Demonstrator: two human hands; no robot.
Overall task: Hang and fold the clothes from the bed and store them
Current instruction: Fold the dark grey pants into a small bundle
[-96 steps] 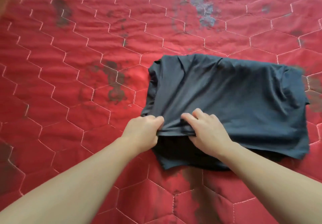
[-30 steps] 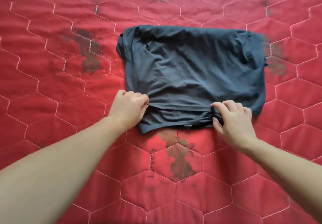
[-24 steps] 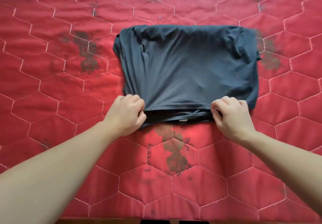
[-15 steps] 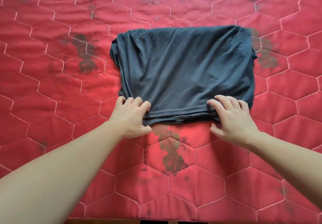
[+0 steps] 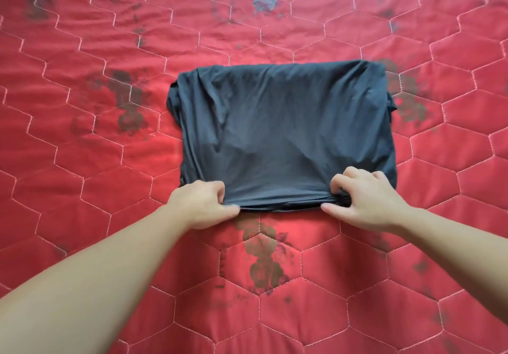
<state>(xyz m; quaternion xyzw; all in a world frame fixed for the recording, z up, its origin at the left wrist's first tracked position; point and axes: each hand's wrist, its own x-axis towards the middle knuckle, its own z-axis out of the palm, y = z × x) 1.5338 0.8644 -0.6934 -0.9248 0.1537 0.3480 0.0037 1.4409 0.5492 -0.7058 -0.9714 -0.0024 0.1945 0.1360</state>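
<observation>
Low in the frame's centre, the left hand (image 5: pixel 202 202) and right hand (image 5: pixel 362 202) each pinch a near corner of the folded dark garment (image 5: pixel 286 133); half a second ago their fingers lay flatter on that edge, so the grip has tightened. The layers bunch under the right fingers, though how many are caught I cannot tell. The garment lies mid-frame on the red quilt (image 5: pixel 82 133), looking squarer than before. Another fold or a lift probably comes next.
</observation>
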